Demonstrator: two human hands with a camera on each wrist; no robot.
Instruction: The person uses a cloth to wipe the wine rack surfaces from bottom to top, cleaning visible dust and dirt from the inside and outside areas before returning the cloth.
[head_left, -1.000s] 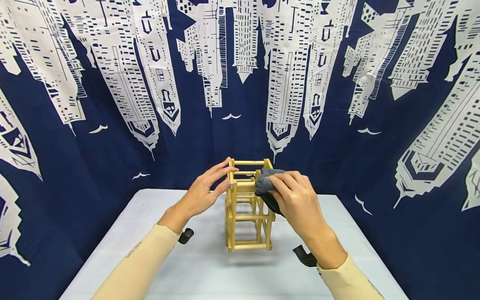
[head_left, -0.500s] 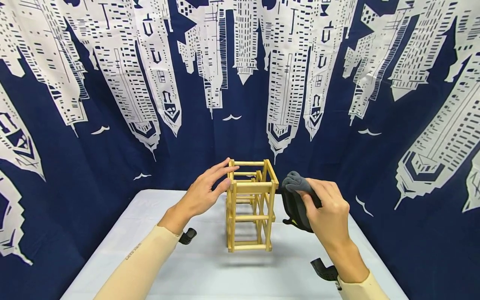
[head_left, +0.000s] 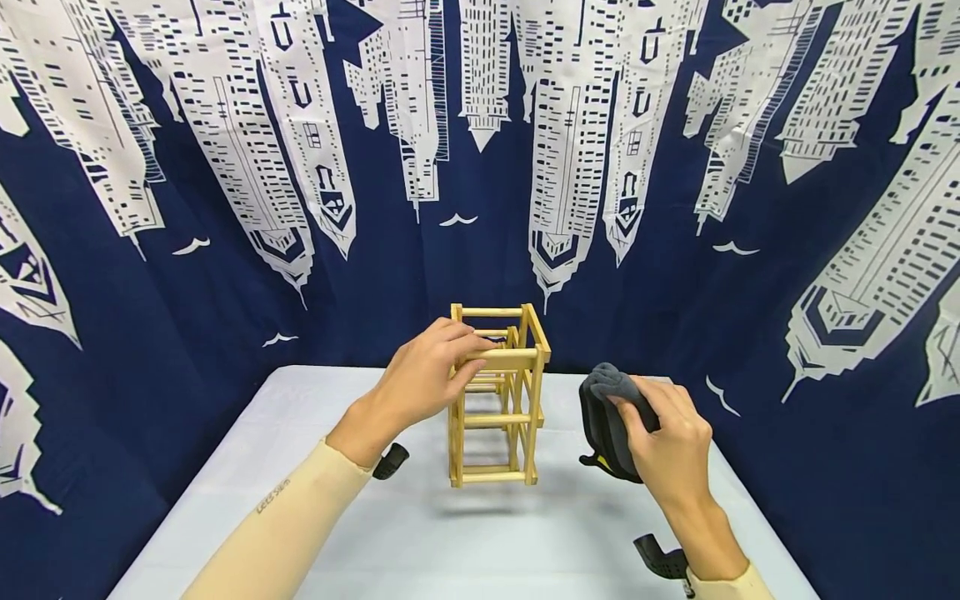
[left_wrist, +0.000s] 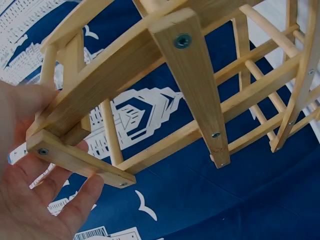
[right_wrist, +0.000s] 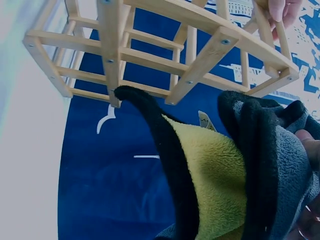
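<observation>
A slatted wooden rack [head_left: 501, 421] of pale rods and bars stands in the middle of the head view, upright. My left hand [head_left: 423, 371] grips its top front corner. The left wrist view shows the thumb on one side of the end rail [left_wrist: 82, 162] and fingers around the other. To the right of the rack, my right hand [head_left: 671, 442] pinches a bunched cloth [head_left: 611, 412], apart from the wood. Close up, this cloth [right_wrist: 215, 160] has grey and yellow fluffy sides and thick black edging. Part of the right hand is hidden behind its folds.
A white-covered table [head_left: 337, 533] spreads beneath. Behind it hangs a dark blue curtain [head_left: 375, 292] printed with white buildings and birds. Black wrist mounts [head_left: 660, 557] stick out near both sleeves.
My right hand has drawn the cloth off the rack's top, rightward and slightly down. The left hand has shifted from the left side, fingers extended, to a grip on the top front rail.
</observation>
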